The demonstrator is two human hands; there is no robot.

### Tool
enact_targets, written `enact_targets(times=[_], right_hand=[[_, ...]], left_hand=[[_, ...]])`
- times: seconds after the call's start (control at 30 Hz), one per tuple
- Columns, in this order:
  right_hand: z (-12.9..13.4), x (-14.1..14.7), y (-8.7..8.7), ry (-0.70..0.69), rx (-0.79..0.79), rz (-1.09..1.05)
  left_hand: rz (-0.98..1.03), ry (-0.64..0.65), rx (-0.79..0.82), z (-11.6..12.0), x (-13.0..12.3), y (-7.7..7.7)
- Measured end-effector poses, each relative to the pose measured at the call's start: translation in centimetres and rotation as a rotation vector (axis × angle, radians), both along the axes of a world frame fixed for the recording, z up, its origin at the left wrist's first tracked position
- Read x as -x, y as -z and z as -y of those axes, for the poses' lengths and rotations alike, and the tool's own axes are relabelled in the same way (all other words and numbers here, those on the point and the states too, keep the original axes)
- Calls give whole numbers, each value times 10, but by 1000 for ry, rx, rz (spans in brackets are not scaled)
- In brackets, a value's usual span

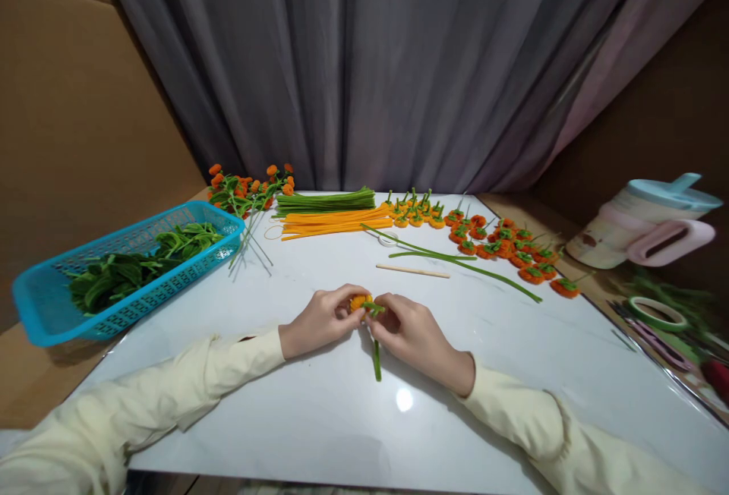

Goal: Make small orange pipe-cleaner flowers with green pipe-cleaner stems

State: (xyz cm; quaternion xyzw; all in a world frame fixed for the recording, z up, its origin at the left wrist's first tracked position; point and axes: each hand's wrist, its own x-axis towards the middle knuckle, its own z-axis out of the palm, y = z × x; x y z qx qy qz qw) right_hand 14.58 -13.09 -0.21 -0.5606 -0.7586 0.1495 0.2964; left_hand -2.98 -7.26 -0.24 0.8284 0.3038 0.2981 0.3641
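Note:
My left hand (323, 322) pinches a small orange pipe-cleaner flower head (358, 302) between thumb and fingers, above the middle of the white table. Against it, my right hand (414, 335) grips a green pipe cleaner (377, 362) whose loose end hangs down toward the tabletop. A short green bit shows at the flower's underside, between both hands. Beyond my hands lie a thin wooden stick (413, 271) and some loose green pipe cleaners (472, 263). My fingers partly hide the flower.
Bundles of green stems (324, 202) and orange stems (336, 222) lie at the back. Rows of yellow-orange flowers (415, 217) and red-orange flowers (501, 241) stretch right. A blue basket (142, 320) of leaves stands left. A tumbler (615, 233) and green tape roll (657, 314) are right.

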Motion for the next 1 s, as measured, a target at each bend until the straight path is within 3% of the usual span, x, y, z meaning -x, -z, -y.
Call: enact_targets(times=[0.3,0.5,0.7,0.77,1.0], right_hand=[[0,-3,2,-20,-15,6],[-2,-6,7,-93,-156,253],[-2,-6,8,-115,-95,244],[-1,-5,5,-124,-30,150],[-4,-5,-10,-213,493,-532]], left_hand=[[60,-4,113,0,-1,0],[79,34,108,-2,0,0],[107,14,182,-3,-1,1],[128,16,249,-4,-1,1],[205,47,428,-6,-2,2]])
